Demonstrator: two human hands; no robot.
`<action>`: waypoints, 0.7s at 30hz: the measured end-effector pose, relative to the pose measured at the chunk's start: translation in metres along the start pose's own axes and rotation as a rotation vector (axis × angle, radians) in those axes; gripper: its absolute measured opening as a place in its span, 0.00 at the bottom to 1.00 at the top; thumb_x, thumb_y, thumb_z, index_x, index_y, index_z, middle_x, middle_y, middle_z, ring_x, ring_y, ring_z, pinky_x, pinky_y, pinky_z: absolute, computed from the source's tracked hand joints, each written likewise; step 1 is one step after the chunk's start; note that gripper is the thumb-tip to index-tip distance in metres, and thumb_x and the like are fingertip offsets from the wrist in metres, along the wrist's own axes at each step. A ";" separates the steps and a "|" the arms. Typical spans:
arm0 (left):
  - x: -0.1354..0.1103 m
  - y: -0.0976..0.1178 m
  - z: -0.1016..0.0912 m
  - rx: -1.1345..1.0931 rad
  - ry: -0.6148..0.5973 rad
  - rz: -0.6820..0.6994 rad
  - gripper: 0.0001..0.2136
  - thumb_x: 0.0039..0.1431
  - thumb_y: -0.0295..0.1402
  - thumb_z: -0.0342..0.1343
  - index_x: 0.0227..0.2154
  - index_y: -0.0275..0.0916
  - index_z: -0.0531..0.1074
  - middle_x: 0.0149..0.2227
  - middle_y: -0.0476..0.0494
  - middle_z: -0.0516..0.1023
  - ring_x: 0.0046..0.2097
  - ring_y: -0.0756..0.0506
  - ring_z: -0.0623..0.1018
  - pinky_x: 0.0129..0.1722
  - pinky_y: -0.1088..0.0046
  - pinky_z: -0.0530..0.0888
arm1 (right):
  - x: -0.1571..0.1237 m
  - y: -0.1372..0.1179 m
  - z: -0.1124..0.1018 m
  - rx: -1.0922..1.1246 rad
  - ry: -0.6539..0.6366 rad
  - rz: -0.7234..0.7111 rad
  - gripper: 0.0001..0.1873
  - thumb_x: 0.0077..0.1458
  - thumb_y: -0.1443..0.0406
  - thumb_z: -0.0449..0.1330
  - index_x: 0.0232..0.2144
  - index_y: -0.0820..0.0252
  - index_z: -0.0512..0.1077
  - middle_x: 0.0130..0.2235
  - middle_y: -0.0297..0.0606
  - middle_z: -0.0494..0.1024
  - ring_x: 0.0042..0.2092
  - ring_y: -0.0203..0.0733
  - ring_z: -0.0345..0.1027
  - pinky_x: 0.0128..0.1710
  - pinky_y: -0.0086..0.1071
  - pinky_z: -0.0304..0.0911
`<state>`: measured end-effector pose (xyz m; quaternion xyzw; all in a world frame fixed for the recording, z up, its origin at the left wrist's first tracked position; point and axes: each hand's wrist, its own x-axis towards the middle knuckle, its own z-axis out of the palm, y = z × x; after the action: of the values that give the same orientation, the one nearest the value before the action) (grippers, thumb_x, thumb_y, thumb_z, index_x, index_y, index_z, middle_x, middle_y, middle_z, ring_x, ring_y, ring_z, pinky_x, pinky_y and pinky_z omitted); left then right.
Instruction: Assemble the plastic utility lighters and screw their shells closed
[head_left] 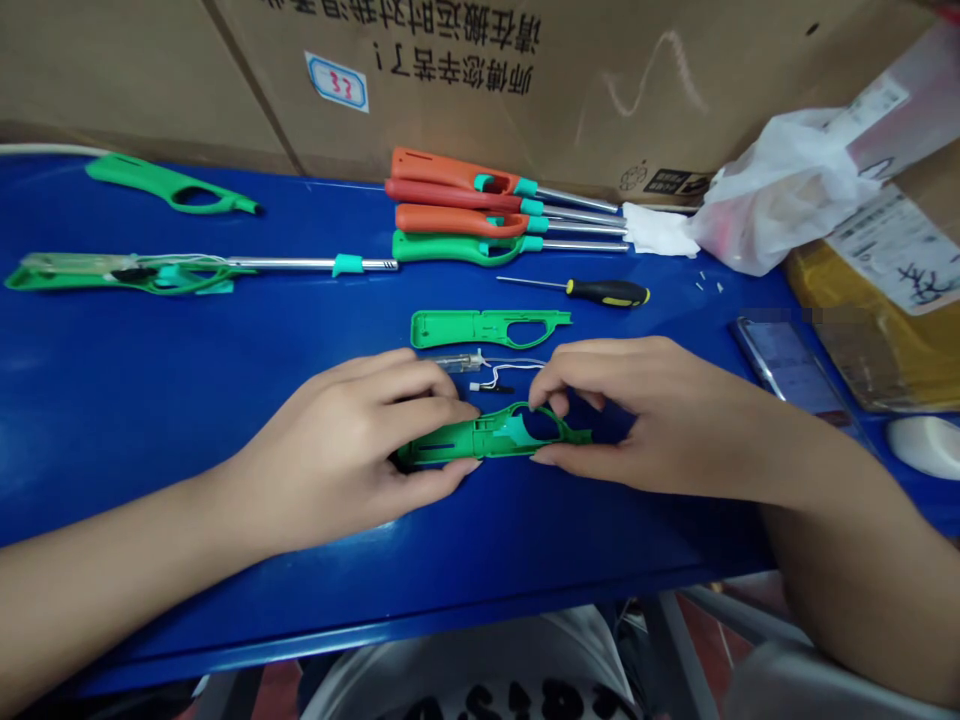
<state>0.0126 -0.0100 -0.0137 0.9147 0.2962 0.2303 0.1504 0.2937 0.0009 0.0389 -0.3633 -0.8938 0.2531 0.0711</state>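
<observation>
A green lighter casing half lies with its hollow side up near the middle of the blue table. My left hand grips its left part between thumb and fingers. At its looped end, my right hand pinches the edges with thumb and fingertips. A turquoise trigger piece sits inside the casing beside the loop. Just beyond lies a clear fuel tank, partly hidden by my left fingers, with thin white wires running right. Farther back is another green casing half, hollow side up.
Several assembled lighters lie in a row at the back, with a screwdriver in front. An opened lighter and a green shell lie left. A phone and plastic bag are right; a cardboard box stands behind.
</observation>
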 end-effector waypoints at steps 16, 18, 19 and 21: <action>0.008 -0.018 -0.017 0.095 0.212 -0.068 0.06 0.68 0.34 0.62 0.44 0.44 0.82 0.41 0.45 0.81 0.42 0.44 0.81 0.45 0.66 0.77 | -0.002 0.014 -0.012 -0.251 0.149 0.008 0.07 0.67 0.64 0.57 0.37 0.56 0.75 0.40 0.39 0.80 0.43 0.45 0.74 0.40 0.37 0.63; 0.008 -0.021 -0.016 0.097 0.205 -0.082 0.07 0.68 0.36 0.63 0.45 0.43 0.82 0.42 0.45 0.81 0.43 0.43 0.81 0.45 0.66 0.77 | 0.002 0.010 -0.003 -0.223 0.137 -0.033 0.07 0.68 0.65 0.57 0.40 0.56 0.76 0.44 0.39 0.80 0.46 0.44 0.74 0.41 0.36 0.64; 0.008 -0.022 -0.015 0.098 0.203 -0.086 0.07 0.67 0.36 0.64 0.45 0.43 0.82 0.42 0.45 0.81 0.43 0.43 0.81 0.46 0.66 0.77 | 0.005 0.008 0.002 -0.239 0.142 -0.048 0.07 0.69 0.65 0.57 0.42 0.56 0.76 0.46 0.39 0.80 0.47 0.45 0.74 0.42 0.36 0.64; 0.009 -0.023 -0.013 0.102 0.194 -0.092 0.08 0.67 0.36 0.64 0.46 0.41 0.81 0.42 0.45 0.80 0.44 0.44 0.81 0.47 0.66 0.77 | 0.009 0.007 0.011 -0.259 0.155 -0.075 0.08 0.70 0.65 0.56 0.44 0.56 0.77 0.47 0.40 0.80 0.49 0.46 0.74 0.42 0.36 0.64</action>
<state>0.0011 0.0152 -0.0092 0.8800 0.3623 0.2953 0.0848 0.2878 0.0072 0.0249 -0.3544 -0.9237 0.1040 0.1019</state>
